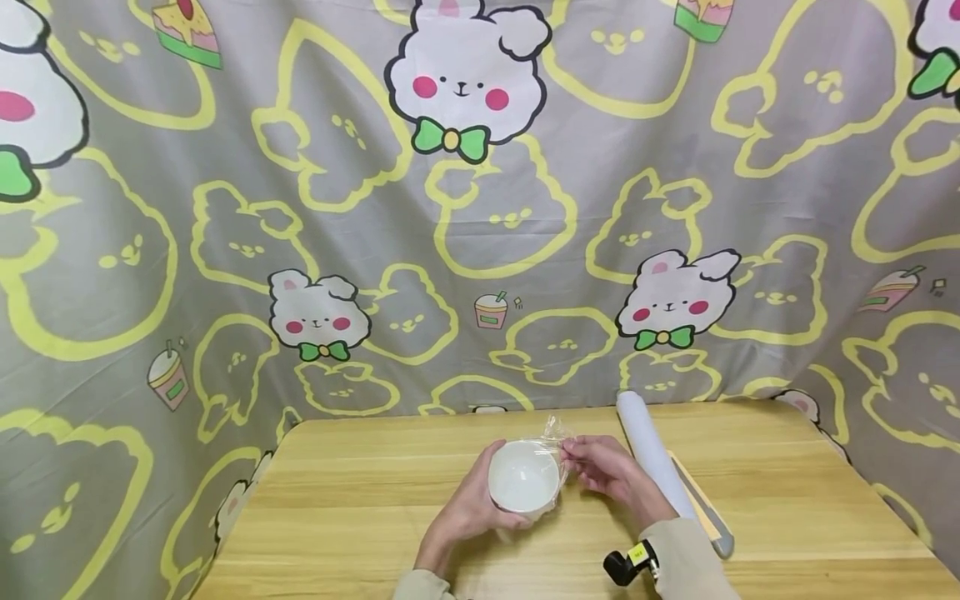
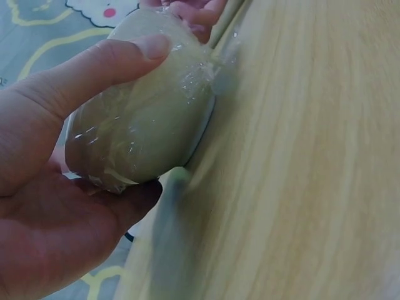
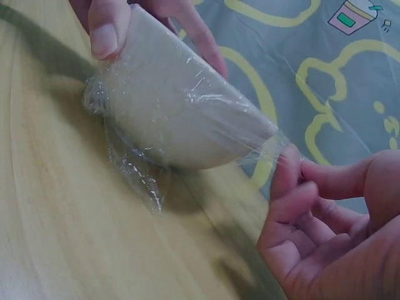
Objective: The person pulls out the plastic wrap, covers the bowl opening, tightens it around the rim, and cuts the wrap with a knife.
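A white bowl is held tilted above the wooden table, its mouth toward the head camera. Clear plastic wrap clings round its outside, with loose crumpled ends hanging from the side. My left hand grips the bowl from the left, thumb along the near side and fingers round the far side and base. At the bowl's right rim, my right hand pinches an edge of the wrap between thumb and forefinger, pulling it taut in the right wrist view. The other right fingers are curled.
A long pale roll lies on the table to the right, beside a yellow-and-grey flat tool partly hidden by it. A patterned cloth hangs behind the table and along its sides.
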Motion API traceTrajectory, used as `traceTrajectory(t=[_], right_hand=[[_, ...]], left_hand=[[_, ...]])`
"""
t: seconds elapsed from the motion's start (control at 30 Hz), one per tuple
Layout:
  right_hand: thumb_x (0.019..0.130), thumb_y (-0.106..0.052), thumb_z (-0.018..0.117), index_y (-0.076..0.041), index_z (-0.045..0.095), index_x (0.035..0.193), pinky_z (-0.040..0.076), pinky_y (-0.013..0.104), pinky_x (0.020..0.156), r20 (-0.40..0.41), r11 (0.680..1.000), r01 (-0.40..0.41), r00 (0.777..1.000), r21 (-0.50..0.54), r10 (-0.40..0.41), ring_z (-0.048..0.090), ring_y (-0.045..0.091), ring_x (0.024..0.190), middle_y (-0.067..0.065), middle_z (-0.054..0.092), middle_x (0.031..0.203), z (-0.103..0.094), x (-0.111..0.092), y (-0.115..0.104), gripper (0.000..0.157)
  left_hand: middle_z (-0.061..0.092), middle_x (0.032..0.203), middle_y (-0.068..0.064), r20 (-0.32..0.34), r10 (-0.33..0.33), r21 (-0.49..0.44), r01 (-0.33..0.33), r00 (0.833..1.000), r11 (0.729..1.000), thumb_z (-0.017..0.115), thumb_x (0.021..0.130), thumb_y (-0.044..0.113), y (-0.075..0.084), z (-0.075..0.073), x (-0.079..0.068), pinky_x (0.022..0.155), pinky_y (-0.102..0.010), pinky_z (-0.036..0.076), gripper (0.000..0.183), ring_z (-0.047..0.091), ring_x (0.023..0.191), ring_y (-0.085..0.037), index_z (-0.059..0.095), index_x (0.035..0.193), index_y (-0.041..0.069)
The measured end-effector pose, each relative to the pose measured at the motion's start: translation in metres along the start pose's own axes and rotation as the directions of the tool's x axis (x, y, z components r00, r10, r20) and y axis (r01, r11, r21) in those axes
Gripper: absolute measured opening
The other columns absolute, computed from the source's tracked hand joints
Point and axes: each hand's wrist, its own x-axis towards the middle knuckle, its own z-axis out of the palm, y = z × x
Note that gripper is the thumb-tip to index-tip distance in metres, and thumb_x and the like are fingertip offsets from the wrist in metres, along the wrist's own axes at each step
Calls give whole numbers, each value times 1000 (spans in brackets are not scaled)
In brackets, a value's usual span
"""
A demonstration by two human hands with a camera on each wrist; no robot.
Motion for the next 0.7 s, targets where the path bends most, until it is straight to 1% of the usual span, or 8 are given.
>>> traceTrajectory(t=[0.13,0.3,0.37,0.43,0.5,0.57,0.63,0.7], right_hand=[[102,-8,59,4,67,112,43,14,49,-22,1000,8,1000,3,-8,59,3,64,0,71,83,0,0,1,18],[101,-7,60,-1,70,103,43,16,50,-78,1000,-3,997,-5,2,57,4,61,0,70,77,3,2,11,12],[101,-8,60,-3,70,101,46,17,52,-60,1000,-2,998,-16,2,59,5,62,-1,70,76,4,3,14,11],[102,-9,58,-6,69,101,49,18,56,-13,1000,-11,1000,6,11,61,6,65,-1,70,77,3,2,15,11],[104,-12,55,-8,68,106,51,18,62,52,997,-40,998,72,37,63,7,71,-2,71,83,-2,1,15,13],[106,-14,53,-9,65,115,52,20,69,82,983,-77,995,165,64,64,9,77,0,71,90,-9,-2,12,16],[107,-15,52,-6,58,130,53,23,75,47,971,-75,997,226,66,64,11,84,2,71,97,-13,-4,8,26],[106,-14,53,-1,51,139,54,26,79,-54,980,7,999,201,3,64,14,89,5,69,104,-11,-5,2,35]], left_hand=[[47,148,-21,-4,7,0,-7,1000,1000,98,60,7,1,0,1,113,-61,37,121,51,131,-40,25,156,-5],[47,147,-21,-2,8,-4,-8,1000,1000,98,60,7,2,1,3,113,-61,38,121,52,131,-40,26,156,-4],[47,147,-21,-5,4,-4,-4,1000,1000,98,59,6,2,2,3,113,-61,37,121,52,131,-40,26,156,-3],[47,148,-22,-5,0,-8,0,1000,1000,98,59,6,1,2,3,113,-61,37,121,52,131,-41,26,156,-2],[46,148,-22,-4,-2,-9,2,1000,1000,97,59,6,1,2,2,113,-62,37,121,51,131,-41,25,156,-3],[45,149,-23,3,-3,-11,3,1000,1000,97,60,6,0,1,1,113,-62,36,121,51,132,-42,24,156,-4],[45,150,-23,10,-8,-11,8,1000,1000,97,60,7,0,-1,1,113,-62,37,122,50,132,-43,23,157,-4],[44,150,-23,9,-12,-21,12,1000,1000,97,60,8,0,-3,0,113,-63,36,123,50,133,-43,23,157,-3]])
